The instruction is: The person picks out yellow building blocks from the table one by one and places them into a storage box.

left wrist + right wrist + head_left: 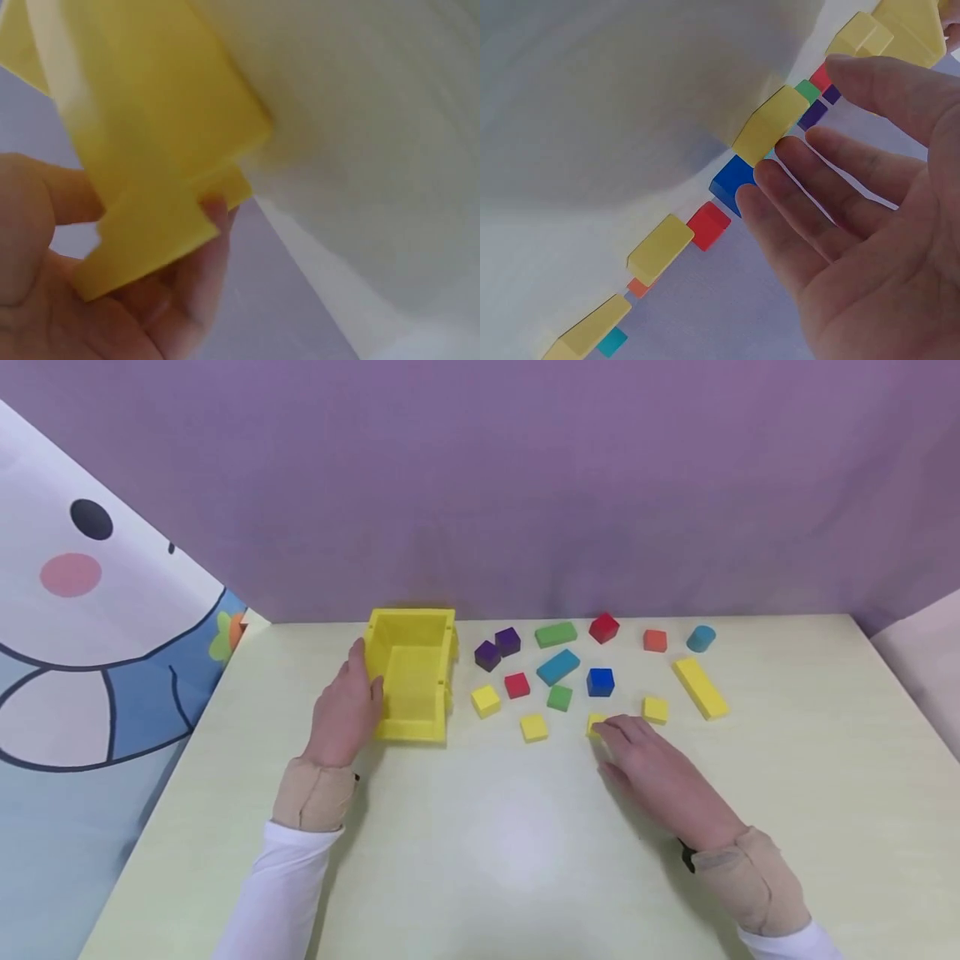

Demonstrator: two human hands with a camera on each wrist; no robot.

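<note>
The left hand (pixel 343 710) grips the yellow bin (pixel 410 730) by its left wall, with the thumb on the inner side and the other fingers outside. The bin opening lies directly to the right of this hand.

The right hand (pixel 663 774) is extended, fingers nearly straight and slightly spread, thumb held apart. The near yellow cube (pixel 593 724) lies at its fingertips, partly covered by them; contact cannot be confirmed.

Relative to the right hand: the blue cube (pixel 600 682) lies just beyond the fingertips; the right-hand yellow cube (pixel 655 710) lies just beyond the knuckles; the long yellow block (pixel 701 688) lies farther out to the right. To its left lie the flat yellow block (pixel 534 727) and, farther out, the small green block (pixel 559 697). All blocks rest on the surface (pixel 480 860).
</note>
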